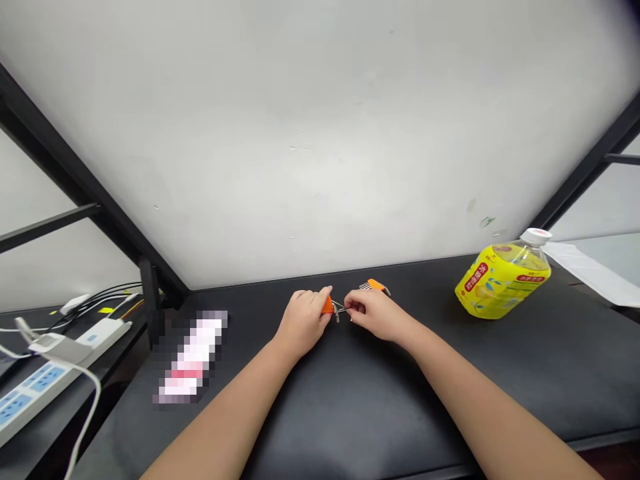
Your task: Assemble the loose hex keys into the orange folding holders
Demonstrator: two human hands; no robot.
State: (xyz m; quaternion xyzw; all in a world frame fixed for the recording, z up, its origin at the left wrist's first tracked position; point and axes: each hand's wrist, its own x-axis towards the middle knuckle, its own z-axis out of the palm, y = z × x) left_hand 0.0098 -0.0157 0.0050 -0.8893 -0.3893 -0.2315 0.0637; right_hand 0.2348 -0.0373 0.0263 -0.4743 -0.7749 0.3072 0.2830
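My left hand [304,321] is closed around an orange holder [327,305] of a folding-type or clip-type hex key set, most of it hidden by the fingers. Thin metal hex keys [338,311] stick out of its right side, one with a short bent end. At their far end my right hand [374,313] is closed, thumb and fingertips pinching a thin key. Just behind the right hand lies a second orange holder [376,285], with several thin metal rods at its left and a bent metal end at its right.
A black padded surface [340,413] runs up to a white wall [320,147]. On the right stands a large yellow-labelled drink bottle [503,280]. A pixelated flat item [193,357] lies left. Beyond the black frame [120,227], a power strip [45,380] has white cables.
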